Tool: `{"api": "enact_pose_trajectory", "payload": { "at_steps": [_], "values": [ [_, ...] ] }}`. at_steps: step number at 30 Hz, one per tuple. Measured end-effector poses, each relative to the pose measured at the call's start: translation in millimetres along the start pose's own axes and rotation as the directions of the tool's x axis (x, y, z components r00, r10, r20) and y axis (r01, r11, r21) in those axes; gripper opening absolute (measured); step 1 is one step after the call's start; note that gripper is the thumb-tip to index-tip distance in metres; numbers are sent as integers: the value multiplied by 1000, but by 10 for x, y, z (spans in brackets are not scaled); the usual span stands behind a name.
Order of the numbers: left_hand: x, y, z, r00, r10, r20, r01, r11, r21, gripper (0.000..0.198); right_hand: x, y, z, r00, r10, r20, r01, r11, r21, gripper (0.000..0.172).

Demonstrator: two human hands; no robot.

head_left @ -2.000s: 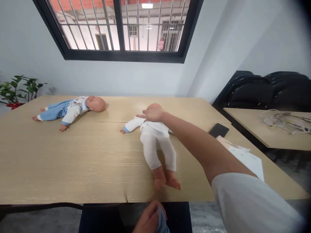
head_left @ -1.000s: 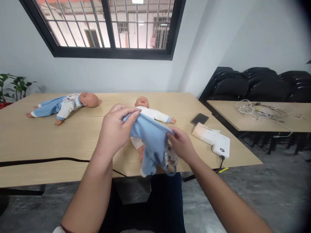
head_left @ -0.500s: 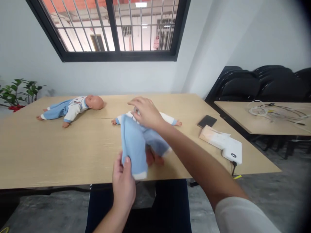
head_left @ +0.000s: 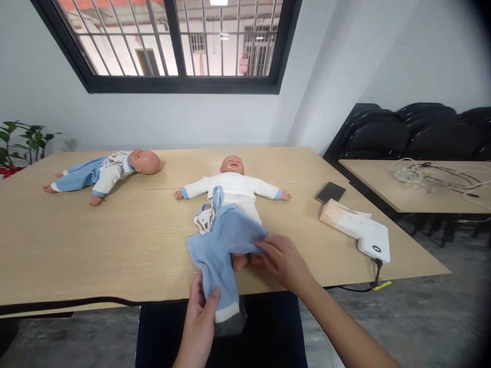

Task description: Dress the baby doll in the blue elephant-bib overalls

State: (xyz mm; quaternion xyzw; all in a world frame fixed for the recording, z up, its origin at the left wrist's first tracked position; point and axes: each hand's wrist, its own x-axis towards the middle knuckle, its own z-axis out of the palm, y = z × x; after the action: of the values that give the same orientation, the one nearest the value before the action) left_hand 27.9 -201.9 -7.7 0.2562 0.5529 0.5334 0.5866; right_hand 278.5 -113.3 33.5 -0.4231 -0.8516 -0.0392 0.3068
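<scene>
Blue doll overalls (head_left: 226,232) with white cuffs lie over the legs of a baby doll (head_left: 232,181), one leg hanging past the table's front edge. My left hand (head_left: 201,312) grips that lower leg between thumb and fingers. At the other trouser leg, my right hand (head_left: 286,260) pinches the blue cloth. The doll is on its back in a white long-sleeved top with blue cuffs, arms spread, its feet partly hidden beneath the cloth. A bear-face patch (head_left: 204,219) and blue straps sit at the overalls' upper left.
Another doll (head_left: 111,171) in blue and white clothes lies at the table's left. On the right are a black phone (head_left: 330,192), a tissue pack (head_left: 339,214) and a white device (head_left: 375,243) with a cable. A second table (head_left: 433,197) with coiled cables stands farther right.
My right hand has moved from above the doll's chest down to the right trouser leg. The overalls are lowered and spread, uncovering the doll's head and top.
</scene>
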Motion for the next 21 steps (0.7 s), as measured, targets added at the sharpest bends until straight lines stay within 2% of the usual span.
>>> {"api": "enact_pose_trajectory", "payload": {
  "at_steps": [3,7,9,11,15,18,20,21],
  "values": [
    [7,-4,-31,999,0,40,-2,998,65,73,-2,-25,-87,997,5,-81,-7,1000,-30,20],
    [-40,-83,-38,981,-31,192,13,995,99,76,-322,-107,-403,965,-68,-253,41,993,-108,32],
    [-73,-150,-20,956,-57,287,26,994,110,78,-572,-177,-549,962,-109,-252,81,989,-120,34],
    [-99,-209,0,937,-76,341,37,992,121,79,-810,-269,-636,977,-113,-183,98,991,-89,34],
    [-105,-214,20,938,-64,340,7,986,168,76,-1077,-437,-639,1000,-15,21,15,1000,2,29],
    [-80,-126,25,941,-13,339,-71,970,233,73,-1004,-423,-551,996,81,34,-84,990,116,28],
    [-57,-68,34,949,24,314,-110,959,261,75,-803,-315,-454,961,273,-32,-261,944,203,29],
    [-44,-45,41,952,39,303,-125,954,271,77,-657,-234,-391,909,414,-46,-391,885,254,29]
  ]
}}
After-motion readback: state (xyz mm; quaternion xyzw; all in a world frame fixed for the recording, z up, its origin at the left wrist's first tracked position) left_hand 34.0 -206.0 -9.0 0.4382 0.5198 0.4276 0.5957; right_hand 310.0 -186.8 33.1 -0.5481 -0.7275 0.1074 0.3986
